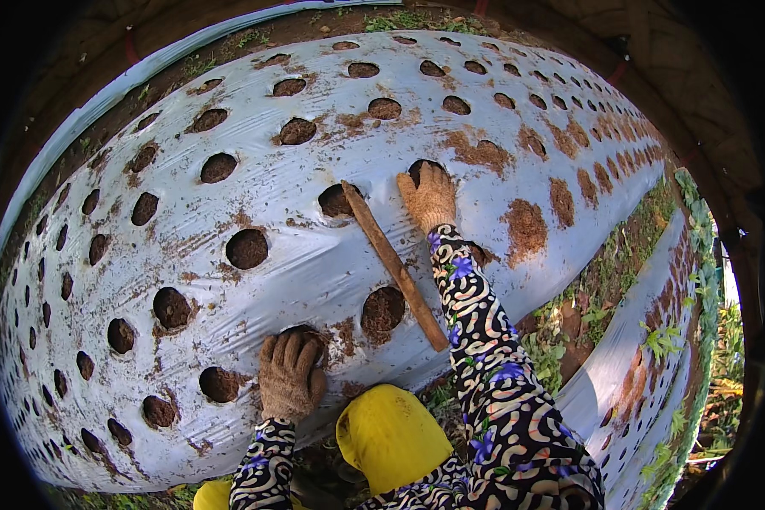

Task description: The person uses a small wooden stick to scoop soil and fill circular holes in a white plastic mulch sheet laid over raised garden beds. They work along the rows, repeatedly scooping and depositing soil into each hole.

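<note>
A raised planting bed is covered by plastic mulch film with rows of round holes showing brown soil. My left hand, in a tan knit glove, lies palm down at the near edge of a hole; its fingertips reach the rim. Farther out, my right hand, gloved alike, rests over another hole, with its fingertips at or inside the opening. What lies under the fingers of both hands is hidden. A flat wooden stick lies between the hands on the film, its far end over a hole.
Brown loose material is heaped over several holes to the right. A weedy soil furrow separates this bed from a second film-covered bed. Something yellow and rounded, perhaps a covered knee, is at the near edge.
</note>
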Demonstrator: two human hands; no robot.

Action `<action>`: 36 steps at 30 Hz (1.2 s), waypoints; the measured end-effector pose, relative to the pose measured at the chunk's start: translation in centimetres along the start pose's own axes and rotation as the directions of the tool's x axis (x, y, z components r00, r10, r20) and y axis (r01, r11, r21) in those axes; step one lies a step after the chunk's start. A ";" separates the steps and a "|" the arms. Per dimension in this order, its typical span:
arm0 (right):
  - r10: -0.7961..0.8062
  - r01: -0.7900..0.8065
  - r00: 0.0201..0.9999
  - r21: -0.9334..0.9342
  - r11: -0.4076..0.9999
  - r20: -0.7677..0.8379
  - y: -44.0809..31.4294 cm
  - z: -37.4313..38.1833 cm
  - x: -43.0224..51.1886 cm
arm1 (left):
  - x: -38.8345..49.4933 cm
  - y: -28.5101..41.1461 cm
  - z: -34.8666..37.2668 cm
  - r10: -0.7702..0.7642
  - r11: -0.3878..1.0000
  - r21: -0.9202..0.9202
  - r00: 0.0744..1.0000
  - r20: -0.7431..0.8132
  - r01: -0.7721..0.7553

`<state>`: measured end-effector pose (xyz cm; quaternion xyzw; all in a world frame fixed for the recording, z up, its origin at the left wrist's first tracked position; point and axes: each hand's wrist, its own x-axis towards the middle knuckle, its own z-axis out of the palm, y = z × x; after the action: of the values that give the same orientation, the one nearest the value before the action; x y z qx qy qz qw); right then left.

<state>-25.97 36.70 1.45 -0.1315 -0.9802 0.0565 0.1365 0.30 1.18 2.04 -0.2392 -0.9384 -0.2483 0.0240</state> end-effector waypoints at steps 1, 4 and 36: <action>-0.083 0.082 0.996 0.014 0.996 0.030 -0.2 0.2 -0.2 | 0.0 0.0 0.0 -0.002 1.000 -0.006 1.000 -0.006 0.002; -0.197 0.193 0.980 0.112 0.975 0.018 -0.4 0.5 -3.4 | 0.0 0.0 0.0 -0.012 1.000 -0.024 1.000 -0.005 0.011; -0.020 -0.142 0.922 0.387 0.911 0.387 4.8 -11.2 -30.0 | -0.2 0.3 -0.9 0.063 0.998 -0.018 0.993 -0.097 -0.065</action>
<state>6.23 33.97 3.90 -0.1179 -0.9496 0.2885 -0.0346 0.53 0.88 2.88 -0.2571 -0.9253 -0.2684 0.0746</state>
